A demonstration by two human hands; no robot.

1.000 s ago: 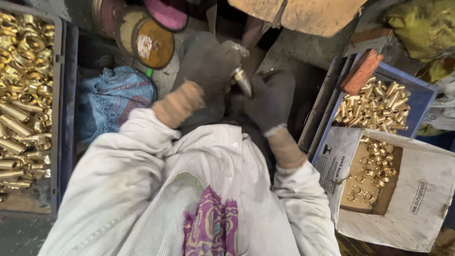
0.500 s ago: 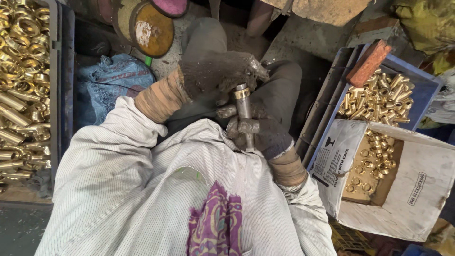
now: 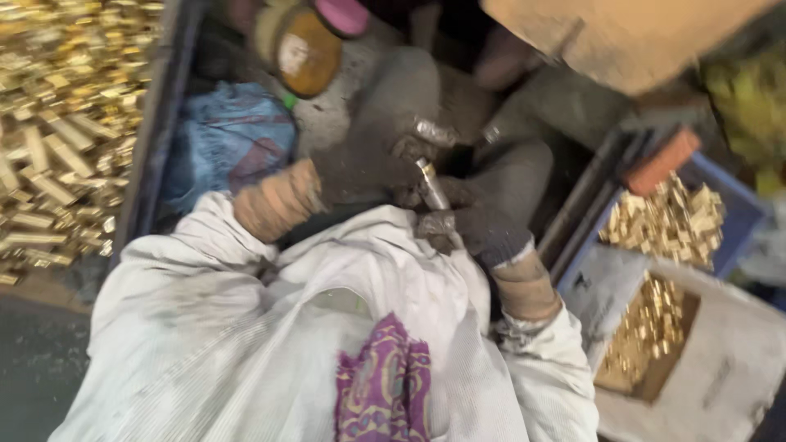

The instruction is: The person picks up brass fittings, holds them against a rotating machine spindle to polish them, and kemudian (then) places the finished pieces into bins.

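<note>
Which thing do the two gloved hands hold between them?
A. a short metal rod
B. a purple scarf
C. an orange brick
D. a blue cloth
A: the left hand and the right hand, both in dark gloves, close around a short metal rod, while the blue cloth lies apart to the left.

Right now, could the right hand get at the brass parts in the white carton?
Probably yes: the white carton lies open-topped just beside the right hand, nothing between them, but that hand's grip is occupied by a metal rod.
</note>
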